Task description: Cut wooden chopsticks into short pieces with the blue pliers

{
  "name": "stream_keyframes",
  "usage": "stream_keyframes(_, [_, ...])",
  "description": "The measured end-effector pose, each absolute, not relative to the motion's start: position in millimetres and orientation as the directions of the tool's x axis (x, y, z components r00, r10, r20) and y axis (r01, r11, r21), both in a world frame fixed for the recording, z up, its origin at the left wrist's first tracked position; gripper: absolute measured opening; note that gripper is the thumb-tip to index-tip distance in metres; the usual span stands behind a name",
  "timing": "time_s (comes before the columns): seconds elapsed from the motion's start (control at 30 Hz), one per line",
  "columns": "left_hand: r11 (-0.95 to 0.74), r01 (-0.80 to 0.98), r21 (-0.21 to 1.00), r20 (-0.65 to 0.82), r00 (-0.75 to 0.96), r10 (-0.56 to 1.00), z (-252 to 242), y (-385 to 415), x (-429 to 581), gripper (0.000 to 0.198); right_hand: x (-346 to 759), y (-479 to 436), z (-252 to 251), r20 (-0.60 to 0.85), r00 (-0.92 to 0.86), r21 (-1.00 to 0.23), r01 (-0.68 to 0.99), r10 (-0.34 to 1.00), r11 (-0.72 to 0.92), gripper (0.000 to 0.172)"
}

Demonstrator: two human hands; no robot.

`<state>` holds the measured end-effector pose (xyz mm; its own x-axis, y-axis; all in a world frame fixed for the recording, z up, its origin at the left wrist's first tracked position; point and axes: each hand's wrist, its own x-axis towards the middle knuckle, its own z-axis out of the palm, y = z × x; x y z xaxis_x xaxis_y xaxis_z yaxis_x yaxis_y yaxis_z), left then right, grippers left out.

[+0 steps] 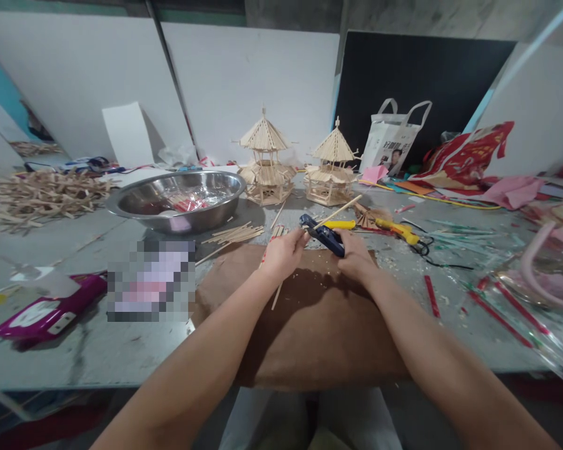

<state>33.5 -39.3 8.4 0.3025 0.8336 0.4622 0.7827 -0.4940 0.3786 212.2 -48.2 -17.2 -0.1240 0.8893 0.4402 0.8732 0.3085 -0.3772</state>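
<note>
Far left on a grey surface (136, 350), a loose heap of short, pale wooden pieces (47, 194); nearer the front edge, a glossy magenta plastic object with white panels (51, 312). Next, a wide, round metal basin (206, 215) containing clear and red wrapping, with a pixelated, lilac-toned rectangular object (154, 281) in front. Further right, a scattered bundle of thin, pale wooden sticks (237, 234), beside a brown, flat sheet (309, 350). Behind, a tall, tiered pagoda model of pale wood (265, 156). Above the sheet, the left hand (284, 250), closed on the lower end of a slim, pale wooden stick (341, 210). Immediately right, a dark blue hand tool (328, 237), with the slim stick slanting up across its head. Around the tool's handle end, the right hand (355, 255), clamped. Behind these, a shorter pagoda model of pale wood (332, 172). Further right, a yellow tool with a black cord (401, 231); beyond, a white bag with two looped handles (385, 137). Far right, narrow red strips (507, 319).
</note>
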Motion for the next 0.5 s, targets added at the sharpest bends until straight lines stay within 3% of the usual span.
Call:
stream_keyframes(0.13, [-0.486, 0.820, 0.303, 0.507, 0.294, 0.810, 9, -41, 33, 0.028, 208, -50, -15, 0.433, -0.121, -0.391, 0.868, 0.893, 0.307, 0.052])
stream_keyframes(0.3, [-0.600, 0.770, 0.216, 0.790, 0.222, 0.571, 17, -54, 32, 0.024, 203, -51, -10, 0.414, 0.103, -0.572, 0.802, 0.904, 0.171, 0.047])
stream_keyframes(0.4, [-0.672, 0.690, 0.270, 0.748, 0.289, 0.597, 15, -63, 40, 0.021, 198, -50, -9, 0.276, 0.212, -0.809, 0.578, 0.937, 0.108, 0.049])
stream_keyframes(0.5, [-0.639, 0.671, 0.377, 0.597, 0.351, 0.721, 9, -68, 53, 0.032, 192, -49, -16, 0.153, 0.175, -0.977, 0.172, 0.973, 0.123, 0.056])
